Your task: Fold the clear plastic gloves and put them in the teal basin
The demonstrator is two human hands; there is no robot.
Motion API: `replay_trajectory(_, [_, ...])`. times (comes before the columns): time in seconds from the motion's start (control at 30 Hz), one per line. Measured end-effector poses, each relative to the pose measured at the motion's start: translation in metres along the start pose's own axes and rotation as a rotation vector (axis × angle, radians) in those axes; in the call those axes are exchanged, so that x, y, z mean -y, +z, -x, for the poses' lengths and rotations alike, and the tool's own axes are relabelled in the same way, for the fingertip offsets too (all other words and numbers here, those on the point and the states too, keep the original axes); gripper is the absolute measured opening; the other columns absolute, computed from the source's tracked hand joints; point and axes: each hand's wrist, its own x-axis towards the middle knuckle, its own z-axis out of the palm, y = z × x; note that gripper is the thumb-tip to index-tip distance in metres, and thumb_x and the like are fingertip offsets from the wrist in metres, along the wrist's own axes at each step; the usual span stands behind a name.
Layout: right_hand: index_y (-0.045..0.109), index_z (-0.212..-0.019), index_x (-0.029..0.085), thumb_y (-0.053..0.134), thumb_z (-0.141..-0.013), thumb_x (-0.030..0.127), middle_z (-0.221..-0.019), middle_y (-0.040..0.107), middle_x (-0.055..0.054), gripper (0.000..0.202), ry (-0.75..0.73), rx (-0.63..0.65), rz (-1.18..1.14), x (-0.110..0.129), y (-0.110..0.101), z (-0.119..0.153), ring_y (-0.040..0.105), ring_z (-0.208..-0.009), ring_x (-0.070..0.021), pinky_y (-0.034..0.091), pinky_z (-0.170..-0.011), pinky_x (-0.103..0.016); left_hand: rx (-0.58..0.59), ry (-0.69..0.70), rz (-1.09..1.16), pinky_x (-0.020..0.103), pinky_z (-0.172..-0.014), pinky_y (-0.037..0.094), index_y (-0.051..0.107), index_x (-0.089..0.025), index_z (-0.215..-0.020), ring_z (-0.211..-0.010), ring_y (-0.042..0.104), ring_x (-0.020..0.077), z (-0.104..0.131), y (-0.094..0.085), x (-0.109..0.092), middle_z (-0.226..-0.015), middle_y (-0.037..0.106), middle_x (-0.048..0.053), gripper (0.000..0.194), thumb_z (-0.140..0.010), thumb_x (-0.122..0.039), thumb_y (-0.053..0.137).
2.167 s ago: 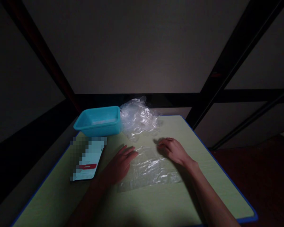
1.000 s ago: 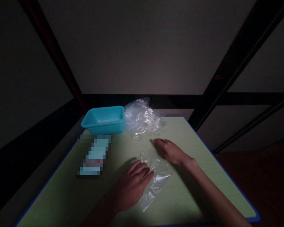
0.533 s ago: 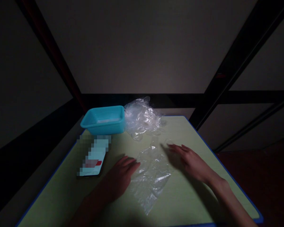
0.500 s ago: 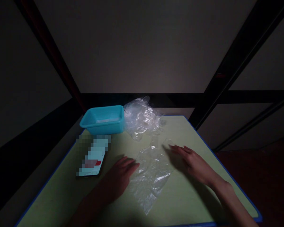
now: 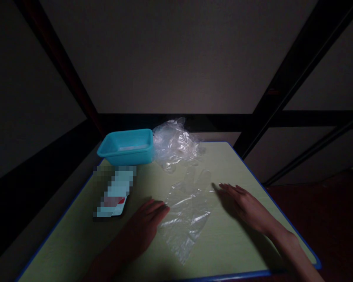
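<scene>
A clear plastic glove [image 5: 188,213] lies spread on the table, its finger parts pointing away from me. At its left edge is my left hand [image 5: 148,223], low over the tabletop, fingers stretched out and holding nothing. My right hand [image 5: 247,203] hovers to the right of the glove, apart from it, with its fingers extended and nothing in them. Beyond the glove sits a crumpled heap of clear plastic [image 5: 176,145], touching or close beside a blue basket [image 5: 132,156].
The pale green table [image 5: 229,250] has a blue edge. On its left side lies a phone [image 5: 117,196] with a lit, partly pixelated screen, in front of the basket. A wall [image 5: 176,58] with dark beams stands behind the table.
My right hand has moved slightly right, away from the glove. The glove's finger parts look flatter and more spread. My left hand stays near the glove's left edge.
</scene>
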Motion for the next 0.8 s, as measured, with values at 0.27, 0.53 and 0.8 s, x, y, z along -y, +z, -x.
replay_trajectory(0.27, [0.048, -0.128, 0.011, 0.032, -0.068, -0.003, -0.129, 0.055, -0.016, 0.064, 0.022, 0.018, 0.092, 0.000, -0.001, 0.001, 0.054, -0.117, -0.0265, 0.039, -0.101, -0.053, 0.033, -0.050, 0.016, 0.044, -0.103, 0.038, 0.050, -0.020, -0.125, -0.114, 0.052, 0.0196, 0.004, 0.001, 0.001, -0.120, 0.060, 0.006, 0.070, -0.064, 0.009, 0.033])
replay_trajectory(0.53, [0.050, -0.126, 0.011, 0.032, -0.071, -0.001, -0.127, 0.057, -0.016, 0.059, 0.023, -0.014, 0.084, 0.001, 0.000, 0.002, 0.057, -0.113, -0.0276, 0.041, -0.098, -0.055, 0.118, -0.110, 0.035, 0.042, -0.102, 0.041, 0.052, -0.018, -0.126, -0.114, 0.053, 0.0200, 0.009, -0.009, 0.004, -0.123, 0.060, 0.006, 0.066, -0.066, 0.006, 0.035])
replay_trajectory(0.8, [0.049, -0.127, 0.016, 0.033, -0.066, -0.002, -0.126, 0.058, -0.011, 0.066, 0.000, -0.039, 0.026, -0.001, 0.000, 0.001, 0.057, -0.112, -0.0235, 0.042, -0.099, -0.050, 0.033, -0.024, -0.054, 0.040, -0.100, 0.043, 0.049, -0.022, -0.128, -0.117, 0.051, 0.0186, 0.025, -0.001, 0.007, -0.126, 0.058, 0.005, 0.067, -0.069, 0.007, 0.034])
